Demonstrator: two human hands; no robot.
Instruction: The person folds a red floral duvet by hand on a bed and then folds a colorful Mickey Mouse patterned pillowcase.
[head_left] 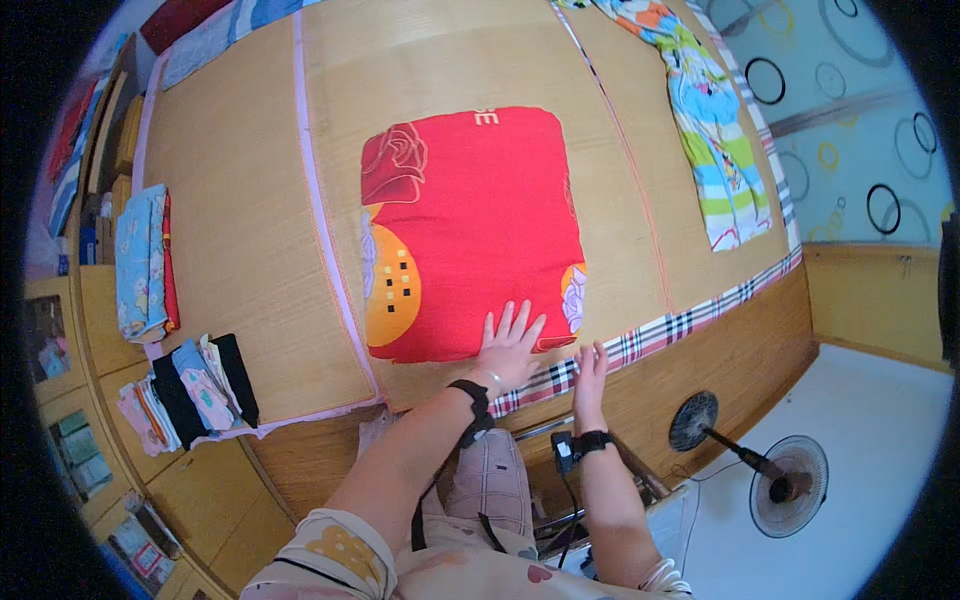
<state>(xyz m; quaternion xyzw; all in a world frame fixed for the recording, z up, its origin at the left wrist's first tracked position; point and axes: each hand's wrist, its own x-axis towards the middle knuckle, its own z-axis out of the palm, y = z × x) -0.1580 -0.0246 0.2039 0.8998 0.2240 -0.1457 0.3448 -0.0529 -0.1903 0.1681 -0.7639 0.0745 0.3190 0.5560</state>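
A red folded cloth [480, 230] with a dark rose, an orange round patch and pale purple flowers lies on the bed mat, roughly square with rounded corners. My left hand [510, 350] rests flat on its near edge, fingers spread. Just right of its near right corner is my right hand [590, 385], fingers stretched out and side by side, holding nothing. Whether those fingertips touch the cloth I cannot tell. A dark band circles each wrist, and a small black box is at the right one.
The tan bed mat [230, 250] has a plaid border [650, 338] on the near side. Folded clothes [185, 395] and a folded blue cloth [142, 262] sit at the left; a crumpled colourful cloth [715, 140] lies far right. A standing fan [790, 487] is at the lower right.
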